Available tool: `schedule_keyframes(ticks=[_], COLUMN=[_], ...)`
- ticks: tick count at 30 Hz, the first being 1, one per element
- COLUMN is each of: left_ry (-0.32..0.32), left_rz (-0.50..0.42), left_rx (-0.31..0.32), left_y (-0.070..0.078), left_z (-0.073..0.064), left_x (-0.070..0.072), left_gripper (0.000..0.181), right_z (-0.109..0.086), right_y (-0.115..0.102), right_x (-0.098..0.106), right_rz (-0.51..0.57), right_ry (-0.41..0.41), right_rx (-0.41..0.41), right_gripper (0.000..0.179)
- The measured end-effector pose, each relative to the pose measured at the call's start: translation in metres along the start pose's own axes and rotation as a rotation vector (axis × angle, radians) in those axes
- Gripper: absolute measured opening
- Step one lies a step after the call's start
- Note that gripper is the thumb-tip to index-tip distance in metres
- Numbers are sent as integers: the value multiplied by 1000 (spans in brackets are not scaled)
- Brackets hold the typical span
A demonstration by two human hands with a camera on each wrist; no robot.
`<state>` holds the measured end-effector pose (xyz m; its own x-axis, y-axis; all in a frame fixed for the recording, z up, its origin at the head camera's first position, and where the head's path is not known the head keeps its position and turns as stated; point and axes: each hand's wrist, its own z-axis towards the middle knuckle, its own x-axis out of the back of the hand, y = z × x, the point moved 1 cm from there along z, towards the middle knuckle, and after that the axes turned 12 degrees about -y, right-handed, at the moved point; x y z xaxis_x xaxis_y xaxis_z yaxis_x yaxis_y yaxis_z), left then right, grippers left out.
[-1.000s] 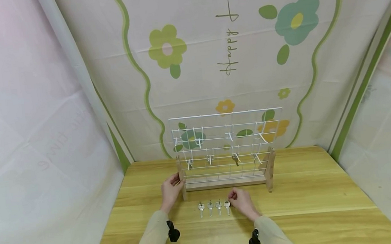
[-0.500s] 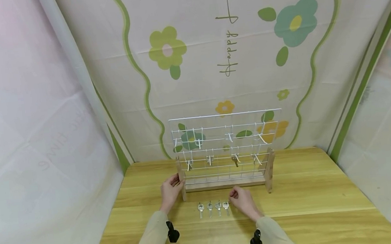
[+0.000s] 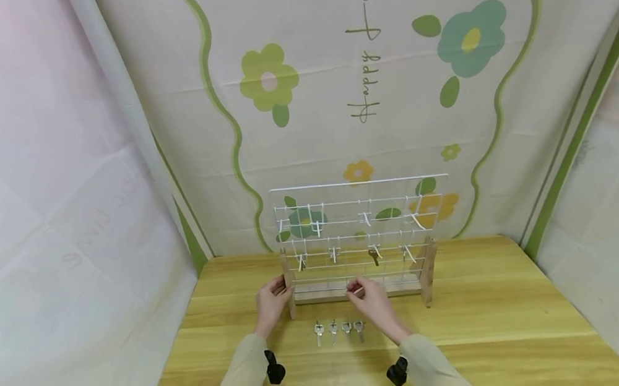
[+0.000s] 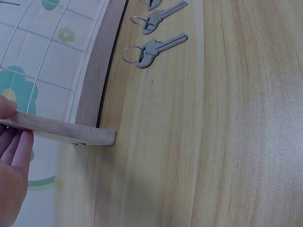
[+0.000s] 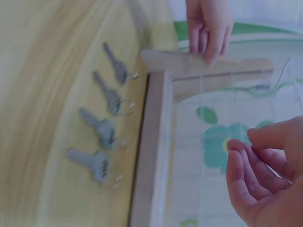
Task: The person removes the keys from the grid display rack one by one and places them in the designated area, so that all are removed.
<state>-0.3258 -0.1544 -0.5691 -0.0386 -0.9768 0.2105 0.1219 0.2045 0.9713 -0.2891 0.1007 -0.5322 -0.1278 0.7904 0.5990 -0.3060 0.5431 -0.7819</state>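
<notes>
My left hand [image 3: 271, 300] grips the left wooden end [image 4: 66, 128] of a white wire rack [image 3: 359, 182], thumb on one face and fingers on the other. My right hand [image 3: 373, 302] is raised before the rack's lower middle. Its fingers are loosely curled, thumb and index close together [image 5: 270, 165], with nothing showing between them. Below it, several silver keys lie in a row on the table, each with a small ring; the rightmost key [image 3: 359, 326] is nearest that hand. A brownish key [image 3: 374, 256] hangs from a lower hook.
White hooks stick out from the wire grid in two rows, among them an upper hook [image 3: 416, 220]. The rack's right wooden end [image 3: 429, 271] stands on the wood-grain table [image 3: 494, 306]. Flower-printed cloth [image 3: 322, 92] rises behind, with more cloth at both sides.
My right hand has risen from beside the rightmost key and moved up and slightly left, in front of the rack's base. The left hand keeps its place on the wooden end.
</notes>
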Motion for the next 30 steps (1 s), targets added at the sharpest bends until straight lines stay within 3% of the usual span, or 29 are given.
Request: schedule_keyframes(ticks=[5, 14, 24, 27, 30], left_ry=[6, -5, 4, 8, 11], left_rz=[0, 8, 23, 26, 6], left_rx=[20, -15, -27, -78, -167], left_y=[-3, 1, 2, -6, -10], left_z=[1, -1, -1, 2, 2], left_x=[0, -1, -3, -2, -1], left_gripper=[39, 39, 37, 36, 35], right_z=[10, 27, 48, 52, 55], right_y=[-23, -43, -52, -55, -57], right_x=[-5, -24, -46, -50, -53], right_rz=[19, 3, -1, 2, 13], right_ry=[1, 81, 133, 144, 160], right_rx=[65, 214, 243, 248, 228], right_gripper=[6, 8, 16, 20, 22])
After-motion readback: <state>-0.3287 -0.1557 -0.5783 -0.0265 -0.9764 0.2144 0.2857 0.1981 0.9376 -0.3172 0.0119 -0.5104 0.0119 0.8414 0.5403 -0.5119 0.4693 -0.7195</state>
